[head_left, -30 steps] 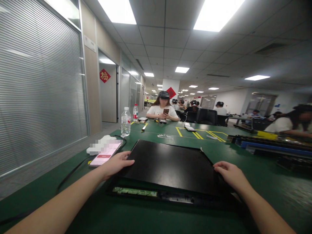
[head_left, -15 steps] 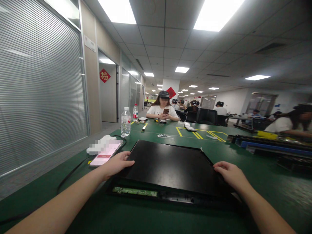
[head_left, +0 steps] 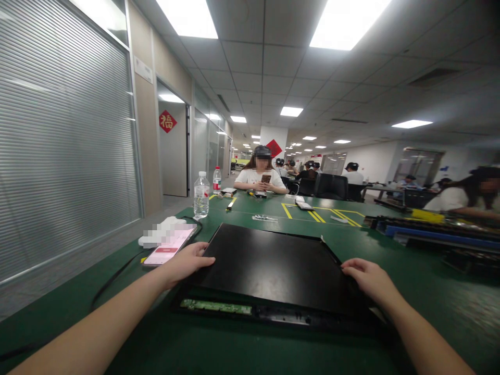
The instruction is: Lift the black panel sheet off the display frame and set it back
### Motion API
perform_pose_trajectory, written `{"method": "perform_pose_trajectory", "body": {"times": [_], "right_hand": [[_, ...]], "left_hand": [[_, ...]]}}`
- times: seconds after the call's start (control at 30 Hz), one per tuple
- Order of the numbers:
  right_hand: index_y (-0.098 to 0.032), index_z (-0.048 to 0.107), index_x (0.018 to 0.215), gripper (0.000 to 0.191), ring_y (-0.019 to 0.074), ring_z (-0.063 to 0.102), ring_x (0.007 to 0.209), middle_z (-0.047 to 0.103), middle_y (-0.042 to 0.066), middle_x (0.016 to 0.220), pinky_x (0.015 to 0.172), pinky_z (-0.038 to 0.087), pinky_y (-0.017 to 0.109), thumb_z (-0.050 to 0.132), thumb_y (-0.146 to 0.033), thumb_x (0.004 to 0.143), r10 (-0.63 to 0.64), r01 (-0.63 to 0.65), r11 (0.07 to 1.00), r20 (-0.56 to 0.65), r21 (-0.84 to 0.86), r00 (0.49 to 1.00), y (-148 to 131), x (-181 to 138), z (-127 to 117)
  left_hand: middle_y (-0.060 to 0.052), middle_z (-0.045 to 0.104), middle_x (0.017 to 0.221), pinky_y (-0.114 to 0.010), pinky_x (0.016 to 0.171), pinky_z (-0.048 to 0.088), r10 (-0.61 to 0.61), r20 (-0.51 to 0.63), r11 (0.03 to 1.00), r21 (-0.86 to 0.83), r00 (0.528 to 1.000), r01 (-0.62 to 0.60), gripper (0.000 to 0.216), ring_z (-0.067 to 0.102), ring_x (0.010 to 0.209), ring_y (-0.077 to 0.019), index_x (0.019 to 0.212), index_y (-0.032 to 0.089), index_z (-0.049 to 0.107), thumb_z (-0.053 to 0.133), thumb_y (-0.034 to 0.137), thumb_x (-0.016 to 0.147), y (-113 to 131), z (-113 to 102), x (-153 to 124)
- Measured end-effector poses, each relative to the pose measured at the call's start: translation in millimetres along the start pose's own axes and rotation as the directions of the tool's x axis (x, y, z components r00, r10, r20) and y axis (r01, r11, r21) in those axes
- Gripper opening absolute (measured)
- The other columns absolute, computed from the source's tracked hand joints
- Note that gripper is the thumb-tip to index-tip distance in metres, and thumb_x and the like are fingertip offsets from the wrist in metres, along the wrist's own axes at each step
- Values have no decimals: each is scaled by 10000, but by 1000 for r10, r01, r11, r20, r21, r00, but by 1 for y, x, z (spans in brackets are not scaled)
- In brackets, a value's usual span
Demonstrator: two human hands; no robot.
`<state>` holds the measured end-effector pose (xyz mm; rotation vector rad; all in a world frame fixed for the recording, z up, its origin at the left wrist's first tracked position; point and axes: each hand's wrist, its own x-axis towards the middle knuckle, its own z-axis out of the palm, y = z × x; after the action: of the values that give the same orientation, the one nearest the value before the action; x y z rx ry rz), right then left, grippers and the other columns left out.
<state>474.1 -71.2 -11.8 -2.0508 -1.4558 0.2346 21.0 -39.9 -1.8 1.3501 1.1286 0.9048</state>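
A flat black panel (head_left: 273, 265) lies on the green table (head_left: 429, 291) right in front of me. Along its near edge a green circuit strip (head_left: 216, 306) and a black frame show. My left hand (head_left: 183, 263) holds the panel's left edge, fingers curled over it. My right hand (head_left: 369, 278) grips the right edge in the same way.
A phone with a lit pink screen (head_left: 170, 250) and a black cable (head_left: 117, 273) lie left of the panel. A water bottle (head_left: 201, 195) stands further back. Long blue and yellow parts (head_left: 437, 232) lie at the right. A person with a phone (head_left: 261, 177) sits across the table.
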Motion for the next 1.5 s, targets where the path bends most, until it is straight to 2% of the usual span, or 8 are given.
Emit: {"method": "perform_pose_trajectory", "body": {"times": [0.33, 0.57, 0.83, 0.93, 1.0, 1.13, 1.3, 1.5], "right_hand": [[-224, 707, 746, 228, 185, 618, 684, 699, 22, 734, 602, 422, 265, 537, -338, 644, -4, 4, 1000, 0, 17, 1000, 5, 2, 1], [-219, 707, 747, 227, 181, 618, 697, 698, 26, 748, 620, 424, 264, 540, -335, 646, -13, 13, 999, 0, 32, 1000, 10, 5, 4], [-221, 716, 740, 238, 166, 591, 581, 668, 25, 628, 534, 419, 254, 544, -347, 632, -11, 11, 997, 0, 83, 1000, 7, 3, 3], [-216, 713, 738, 241, 158, 579, 558, 672, 30, 647, 514, 410, 248, 543, -354, 638, 14, -16, 995, 21, 94, 1000, 3, 1, 1], [-210, 710, 750, 250, 150, 568, 540, 674, 31, 659, 498, 402, 244, 539, -360, 645, 28, -31, 994, 34, 103, 999, 2, 0, 0], [-193, 707, 781, 272, 137, 545, 508, 662, 31, 643, 476, 386, 236, 545, -362, 644, 51, -55, 989, 38, 135, 998, 5, 2, 2], [-185, 709, 782, 278, 124, 510, 469, 639, 28, 598, 457, 373, 235, 559, -366, 633, 43, -48, 983, 33, 178, 999, 8, 2, 3], [-178, 695, 794, 281, 117, 481, 444, 580, 13, 517, 424, 343, 227, 557, -369, 642, 49, -61, 977, 63, 203, 997, 6, 0, 2]], "left_hand": [[-114, 705, 978, -336, 770, 516, -2, 10, 1000, -21, 1000, 2, 560, 680, 839, -257, 1070, 137, 539, 746, 345, 594, -2, 0, 1], [-123, 674, 1072, -336, 861, 484, 14, -90, 1000, -9, 996, -15, 584, 626, 997, -267, 1087, 140, 557, 760, 323, 571, 2, 0, -2], [-108, 685, 1033, -350, 846, 480, 88, -119, 996, 42, 989, -83, 487, 624, 975, -279, 971, 149, 643, 770, 313, 530, 2, -2, 1], [-85, 701, 946, -334, 758, 505, 59, -130, 993, 111, 990, -45, 419, 644, 898, -278, 918, 166, 652, 751, 331, 546, 0, -4, 1], [-77, 692, 948, -330, 747, 502, 94, -137, 976, 206, 986, -65, 367, 634, 913, -286, 874, 170, 655, 732, 344, 560, -2, -5, 3], [-80, 638, 1093, -353, 888, 441, 164, -89, 908, 402, 982, -115, 319, 568, 1052, -299, 813, 156, 653, 708, 348, 564, -11, -9, 11], [-113, 464, 1343, -370, 994, 359, 136, -105, 888, 454, 985, -74, 382, 497, 1160, -304, 845, 154, 663, 711, 358, 526, -21, -13, 20], [-124, 446, 1357, -371, 1017, 341, 156, -104, 865, 494, 982, -85, 404, 469, 1195, -297, 860, 153, 671, 704, 378, 526, -26, -16, 23]]}}
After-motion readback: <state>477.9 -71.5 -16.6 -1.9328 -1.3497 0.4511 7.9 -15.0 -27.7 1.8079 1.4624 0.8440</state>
